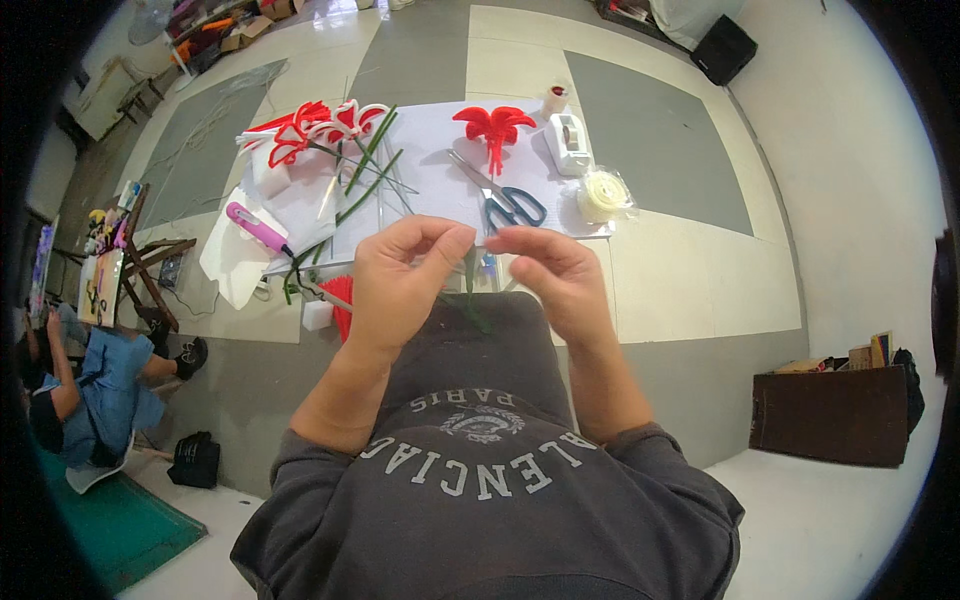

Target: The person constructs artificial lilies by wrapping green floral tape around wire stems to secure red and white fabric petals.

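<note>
My left hand (412, 274) has its thumb and forefinger pinched together, and a thin green strip (470, 274) hangs from the fingertips. My right hand (555, 270) is close beside it, fingers curled; whether it holds anything is unclear. Beyond them, scissors with dark blue handles (517, 206) lie on a white board (427, 127). A red fuzzy flower (495, 131) rests above the scissors. Red and white pipe-cleaner flowers (307, 131) with green stems lie at the board's left, near a pink glue gun (256, 227).
A white tape dispenser (568, 146), a roll of cream tape (602, 196) and a small spool (555, 100) stand at the right. White foam blocks (318, 315) and red pipe cleaners (341, 296) lie at the near left. A person (112, 382) sits far left beside a small table.
</note>
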Motion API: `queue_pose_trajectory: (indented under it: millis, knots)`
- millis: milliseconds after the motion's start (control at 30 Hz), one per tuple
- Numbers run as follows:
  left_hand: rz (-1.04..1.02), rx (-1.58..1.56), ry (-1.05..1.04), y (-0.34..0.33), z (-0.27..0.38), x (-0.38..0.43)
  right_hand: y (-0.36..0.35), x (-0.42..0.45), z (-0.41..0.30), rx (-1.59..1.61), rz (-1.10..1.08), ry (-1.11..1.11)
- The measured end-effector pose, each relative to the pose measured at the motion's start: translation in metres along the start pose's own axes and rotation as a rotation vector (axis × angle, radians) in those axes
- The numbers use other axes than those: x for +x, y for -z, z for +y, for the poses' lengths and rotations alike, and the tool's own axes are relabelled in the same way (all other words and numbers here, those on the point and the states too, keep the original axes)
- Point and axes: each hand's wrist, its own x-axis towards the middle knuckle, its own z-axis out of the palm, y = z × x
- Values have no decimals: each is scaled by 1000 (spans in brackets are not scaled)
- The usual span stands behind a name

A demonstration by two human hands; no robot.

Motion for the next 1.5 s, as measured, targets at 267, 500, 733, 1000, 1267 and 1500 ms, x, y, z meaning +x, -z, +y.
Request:
queue_pose_trajectory:
  millis: [267, 500, 733, 1000, 1267, 1500]
  knots:
    - [-48, 174, -186, -21, -18, 4, 4, 3, 15, 207, 39, -71]
    - [-35, 188, -113, -34, -23, 26, 23, 5, 16, 118, 164, -31]
    - [137, 478, 9, -37, -103, 138, 36, 1, 10, 133, 203, 17]
    - [21, 495, 124, -45, -139, 169, 41, -6, 10, 155, 229, 31]
    - [-109, 152, 348, -38, -93, 151, 42, 2, 10, 176, 262, 52]
    - [-183, -192, 325, -22, -47, 102, 35, 18, 7, 55, 258, 71]
